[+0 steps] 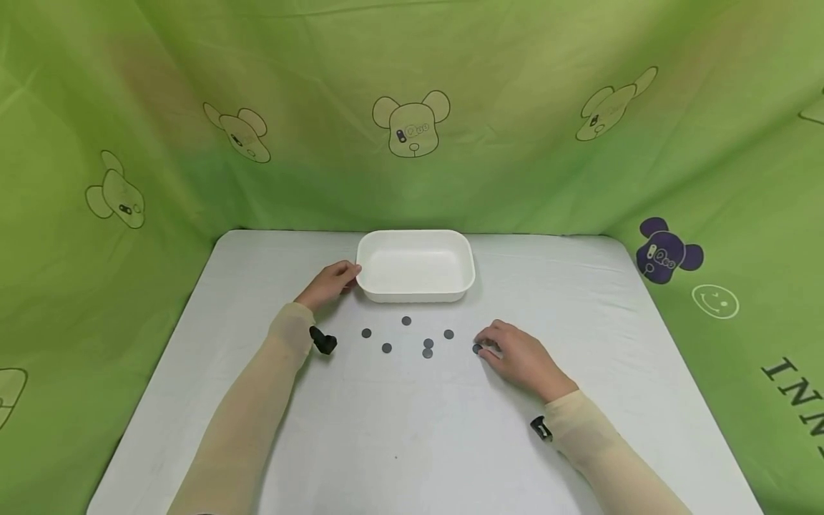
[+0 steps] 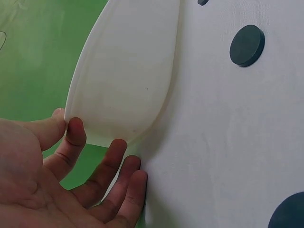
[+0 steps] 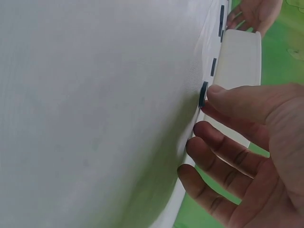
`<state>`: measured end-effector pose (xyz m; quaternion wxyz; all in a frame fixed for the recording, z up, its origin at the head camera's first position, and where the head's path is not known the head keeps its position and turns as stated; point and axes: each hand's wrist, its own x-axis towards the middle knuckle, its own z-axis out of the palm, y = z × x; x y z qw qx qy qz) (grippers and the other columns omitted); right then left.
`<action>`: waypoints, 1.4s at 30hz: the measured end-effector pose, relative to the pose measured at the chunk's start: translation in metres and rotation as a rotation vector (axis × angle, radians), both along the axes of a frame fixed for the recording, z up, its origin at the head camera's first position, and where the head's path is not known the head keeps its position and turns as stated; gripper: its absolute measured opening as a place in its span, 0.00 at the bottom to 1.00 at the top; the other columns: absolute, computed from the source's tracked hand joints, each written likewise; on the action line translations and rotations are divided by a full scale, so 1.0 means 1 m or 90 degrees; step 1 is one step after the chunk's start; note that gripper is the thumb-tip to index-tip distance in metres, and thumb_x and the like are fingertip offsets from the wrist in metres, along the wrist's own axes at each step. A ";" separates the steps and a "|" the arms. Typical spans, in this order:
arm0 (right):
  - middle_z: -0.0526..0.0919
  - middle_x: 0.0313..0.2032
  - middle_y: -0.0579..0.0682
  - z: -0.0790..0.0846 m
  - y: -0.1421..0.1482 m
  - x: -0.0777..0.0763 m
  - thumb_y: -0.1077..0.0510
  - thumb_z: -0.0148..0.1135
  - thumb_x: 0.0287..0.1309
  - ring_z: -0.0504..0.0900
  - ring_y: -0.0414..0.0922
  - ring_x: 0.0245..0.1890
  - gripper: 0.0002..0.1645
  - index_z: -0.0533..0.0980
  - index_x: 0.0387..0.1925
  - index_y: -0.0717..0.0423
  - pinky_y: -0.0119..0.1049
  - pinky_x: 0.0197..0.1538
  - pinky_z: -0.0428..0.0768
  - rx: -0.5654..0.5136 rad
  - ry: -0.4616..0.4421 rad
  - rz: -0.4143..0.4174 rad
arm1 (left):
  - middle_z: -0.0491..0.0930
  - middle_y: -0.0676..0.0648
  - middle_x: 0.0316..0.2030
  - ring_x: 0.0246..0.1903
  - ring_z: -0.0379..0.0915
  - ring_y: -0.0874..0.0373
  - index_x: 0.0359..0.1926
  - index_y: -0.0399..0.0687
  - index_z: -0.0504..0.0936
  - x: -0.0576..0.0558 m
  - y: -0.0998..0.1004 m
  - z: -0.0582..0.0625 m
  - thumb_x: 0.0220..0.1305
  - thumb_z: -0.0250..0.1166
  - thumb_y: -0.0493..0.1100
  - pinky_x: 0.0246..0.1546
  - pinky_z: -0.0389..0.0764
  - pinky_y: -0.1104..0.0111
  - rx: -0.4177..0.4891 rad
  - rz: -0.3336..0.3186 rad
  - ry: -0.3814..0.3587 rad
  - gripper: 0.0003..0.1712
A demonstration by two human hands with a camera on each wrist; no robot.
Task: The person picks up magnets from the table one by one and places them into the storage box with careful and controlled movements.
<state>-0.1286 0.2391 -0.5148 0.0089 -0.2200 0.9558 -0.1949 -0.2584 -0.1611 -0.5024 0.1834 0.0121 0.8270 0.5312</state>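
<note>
My left hand [image 1: 330, 283] is at the left end of a white rectangular basin [image 1: 415, 297]. Its thumb and index finger pinch the rim, as the left wrist view shows, while the other fingers lie along the outer wall. On the white tabletop, my right hand [image 1: 520, 360] has thumb and index finger at a small dark disc [image 1: 477, 349], pinching it by its edge. That disc [image 3: 203, 95] appears edge-on by the thumb tip in the right wrist view; the remaining fingers are spread and loosely bent.
Several more dark discs lie scattered in front of the basin, including one at the left [image 1: 366, 333], one nearest the basin [image 1: 406, 321] and one towards the right hand [image 1: 448, 334]. Green printed curtains [image 1: 309, 179] enclose the table [image 1: 386, 429] at the back and sides.
</note>
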 end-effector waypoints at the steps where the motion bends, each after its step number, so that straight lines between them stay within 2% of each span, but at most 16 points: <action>1: 0.81 0.36 0.41 0.000 0.000 0.000 0.61 0.77 0.63 0.81 0.41 0.38 0.09 0.87 0.45 0.51 0.44 0.42 0.83 -0.001 0.002 0.000 | 0.78 0.42 0.54 0.57 0.75 0.47 0.52 0.43 0.78 0.000 0.000 0.000 0.85 0.54 0.58 0.67 0.74 0.55 0.001 0.001 0.000 0.22; 11: 0.81 0.36 0.41 0.000 -0.001 0.000 0.60 0.78 0.62 0.81 0.41 0.37 0.09 0.87 0.44 0.51 0.44 0.42 0.83 0.013 0.007 -0.002 | 0.78 0.42 0.54 0.58 0.74 0.47 0.53 0.42 0.79 0.000 0.000 0.001 0.85 0.54 0.58 0.68 0.74 0.54 0.008 0.004 -0.010 0.23; 24: 0.81 0.36 0.41 0.004 -0.002 0.002 0.61 0.79 0.61 0.81 0.42 0.38 0.09 0.87 0.42 0.50 0.44 0.41 0.83 0.011 0.011 0.001 | 0.79 0.43 0.53 0.57 0.74 0.49 0.50 0.43 0.79 0.001 0.000 0.002 0.85 0.55 0.58 0.67 0.75 0.56 0.011 0.005 -0.008 0.22; 32: 0.82 0.37 0.41 0.003 -0.001 0.003 0.61 0.79 0.61 0.83 0.43 0.40 0.11 0.85 0.42 0.49 0.45 0.45 0.84 0.008 -0.002 -0.004 | 0.78 0.43 0.51 0.54 0.74 0.50 0.47 0.44 0.78 0.002 0.002 0.003 0.85 0.55 0.56 0.65 0.75 0.57 0.008 0.004 -0.006 0.20; 42: 0.80 0.35 0.38 0.007 0.000 0.003 0.62 0.78 0.62 0.80 0.40 0.37 0.11 0.81 0.37 0.45 0.42 0.41 0.82 -0.014 -0.002 -0.001 | 0.79 0.42 0.54 0.58 0.74 0.48 0.51 0.43 0.79 0.002 0.002 0.003 0.85 0.54 0.58 0.68 0.75 0.55 0.007 0.012 -0.008 0.22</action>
